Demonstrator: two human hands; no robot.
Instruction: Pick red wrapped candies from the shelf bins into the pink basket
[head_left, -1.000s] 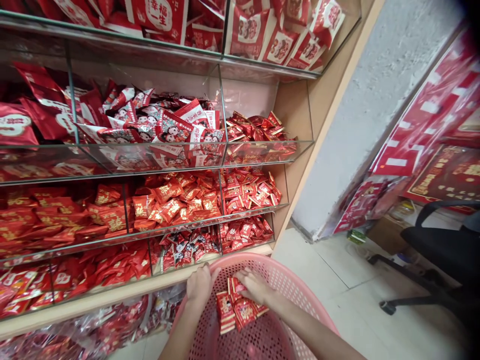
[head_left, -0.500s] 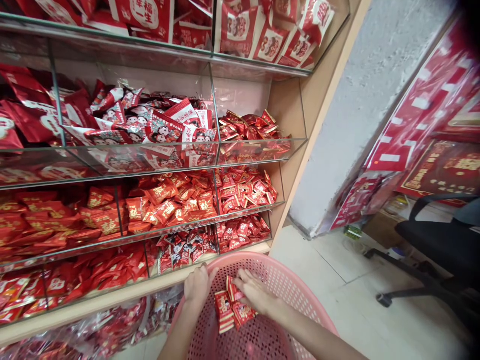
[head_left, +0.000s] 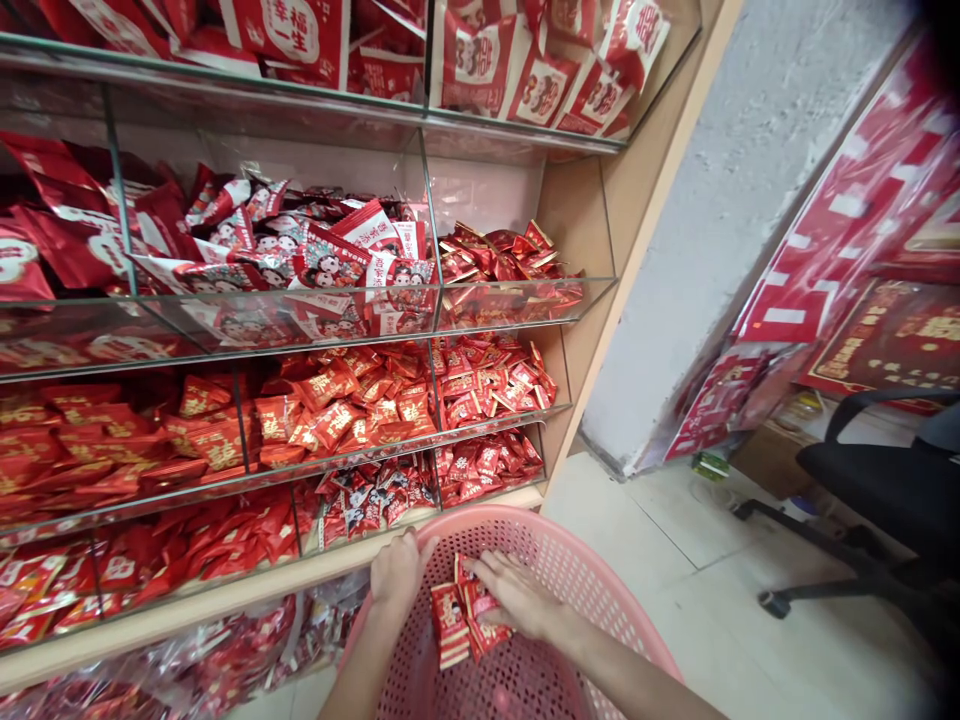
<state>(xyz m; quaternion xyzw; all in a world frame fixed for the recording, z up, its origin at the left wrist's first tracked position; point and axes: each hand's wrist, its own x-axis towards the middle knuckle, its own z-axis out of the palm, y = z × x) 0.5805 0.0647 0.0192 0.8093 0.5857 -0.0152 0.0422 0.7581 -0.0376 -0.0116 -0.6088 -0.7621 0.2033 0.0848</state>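
Observation:
A pink perforated plastic basket sits low in front of me. My left hand is curled over the basket's near-left rim, gripping it. My right hand reaches into the basket, fingers spread and resting on a small pile of red candy packets with gold print. Some packets lie under the palm, and I cannot see whether the fingers are closed around any.
Glass-fronted wooden shelves on the left hold several bins of red wrapped sweets. A grey concrete pillar stands to the right. Red paper decorations lean behind it, and a black office chair is at the far right on the tiled floor.
My right hand has slid slightly down and flattened onto the packets in the basket. The left hand stays on the rim. The view has shifted a little.

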